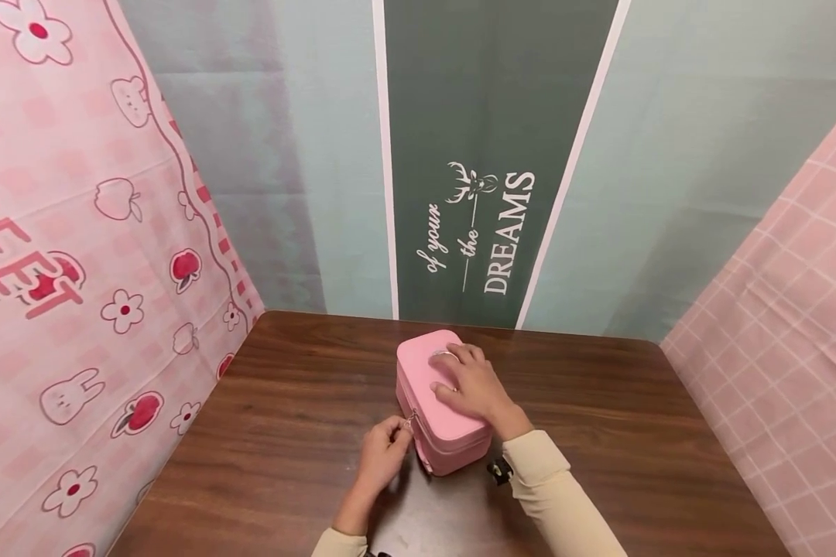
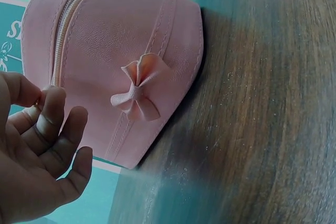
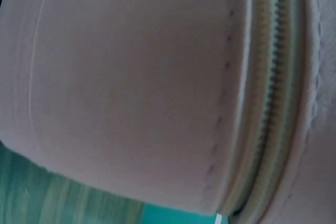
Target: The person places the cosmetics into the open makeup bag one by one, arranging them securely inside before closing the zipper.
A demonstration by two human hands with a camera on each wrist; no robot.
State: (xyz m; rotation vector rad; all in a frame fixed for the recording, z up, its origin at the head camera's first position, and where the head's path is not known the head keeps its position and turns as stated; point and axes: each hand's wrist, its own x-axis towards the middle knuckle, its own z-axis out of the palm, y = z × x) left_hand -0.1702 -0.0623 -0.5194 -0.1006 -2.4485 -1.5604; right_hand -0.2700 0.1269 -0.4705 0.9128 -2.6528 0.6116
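Observation:
A pink zippered case with rounded corners stands on the table. My right hand rests on its lid with the fingers spread, partly over a round pale mark. At the case's left side, my left hand pinches the small zipper pull between thumb and finger. In the left wrist view a pink bow sits on the case's side below the zipper. The right wrist view shows the zipper teeth close up along the case's edge; the right hand is out of that view.
The brown wooden table carries the case near its far edge. Behind hangs a green cloth with white lettering. Pink patterned cloths stand at the left and right. A small black device is at the right wrist.

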